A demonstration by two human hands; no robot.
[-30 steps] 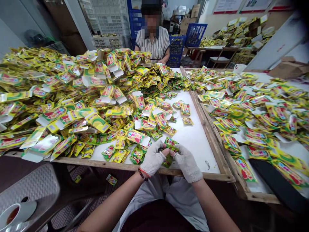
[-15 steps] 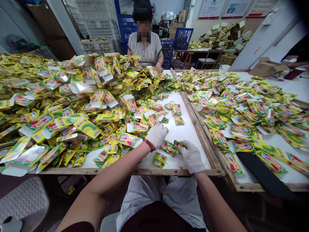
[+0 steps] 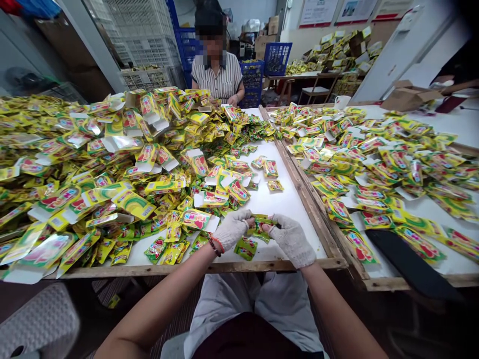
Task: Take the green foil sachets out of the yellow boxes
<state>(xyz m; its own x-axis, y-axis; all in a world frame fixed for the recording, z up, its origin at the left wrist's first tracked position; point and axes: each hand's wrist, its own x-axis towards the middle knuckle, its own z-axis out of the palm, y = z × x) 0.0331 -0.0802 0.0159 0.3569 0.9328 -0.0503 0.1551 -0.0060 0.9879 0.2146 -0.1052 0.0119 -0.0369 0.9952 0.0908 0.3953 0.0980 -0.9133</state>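
My left hand (image 3: pixel 232 231), in a white knit glove with a beaded band at the wrist, pinches the left end of a small green-yellow candy packet (image 3: pixel 261 222). My right hand (image 3: pixel 294 240), gloved alike, closes its fingertips on the packet's right end. Fingers partly cover it, and whether one or two packets are held is unclear. Just below lies a loose green packet (image 3: pixel 245 248) on the white table top (image 3: pixel 295 212). Beyond my left hand sits a printed carton (image 3: pixel 198 219) with its white flap open.
A large heap of yellow cartons and packets (image 3: pixel 93 164) covers the left side. A wooden rail (image 3: pixel 305 192) separates it from more cartons (image 3: pixel 381 169) at right. A black flat object (image 3: pixel 406 259) lies near the right front edge. Across the table is another person (image 3: pixel 217 75).
My left hand has come toward my right hand and now grips the packet too. The packets between my hands have been drawn together. The view has shifted slightly.
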